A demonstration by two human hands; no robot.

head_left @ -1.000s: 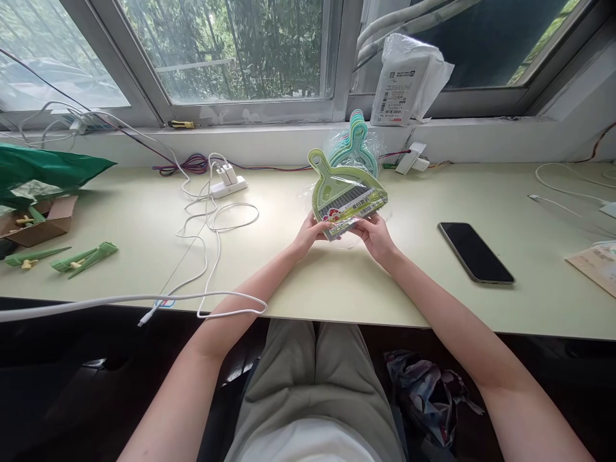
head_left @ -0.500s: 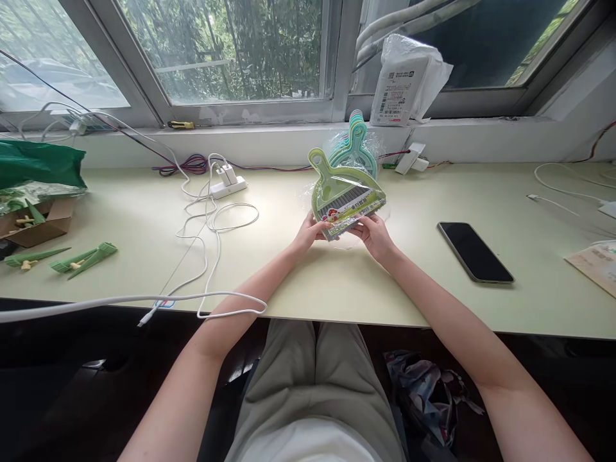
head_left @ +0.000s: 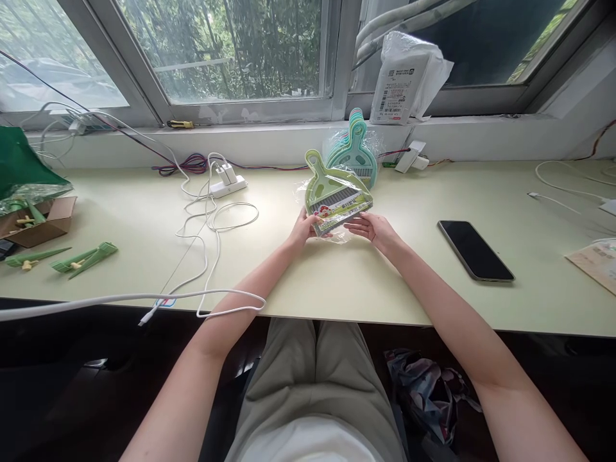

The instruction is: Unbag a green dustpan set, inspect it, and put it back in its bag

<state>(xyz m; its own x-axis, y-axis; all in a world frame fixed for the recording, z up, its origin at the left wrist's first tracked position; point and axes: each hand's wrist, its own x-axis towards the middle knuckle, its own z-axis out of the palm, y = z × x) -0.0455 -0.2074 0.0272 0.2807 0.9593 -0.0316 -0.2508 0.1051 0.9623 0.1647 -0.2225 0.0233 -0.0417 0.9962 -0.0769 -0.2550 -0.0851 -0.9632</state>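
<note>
A green dustpan (head_left: 332, 183) in clear plastic wrap, with a grey-bristled brush and a printed label, is held tilted above the table. My left hand (head_left: 303, 230) is closed on its lower left corner, thumb on the front. My right hand (head_left: 373, 231) is by the lower right corner with fingers stretched out and apart; whether the fingertips touch the wrap I cannot tell. Behind the green dustpan, a stack of wrapped turquoise dustpans (head_left: 357, 144) leans near the window sill, partly covered by it.
White cables (head_left: 219, 250) and a power strip (head_left: 228, 186) lie to the left. Farther left are green plastic pieces (head_left: 89, 258), a cardboard box (head_left: 55, 221) and a green bag (head_left: 26, 163). A phone (head_left: 475, 251) lies to the right. A white package (head_left: 404, 83) stands on the sill.
The green dustpan has moved slightly left with my left hand, uncovering more of the turquoise stack. My right hand's fingers have loosened from its corner. The green bag at the far left has shifted.
</note>
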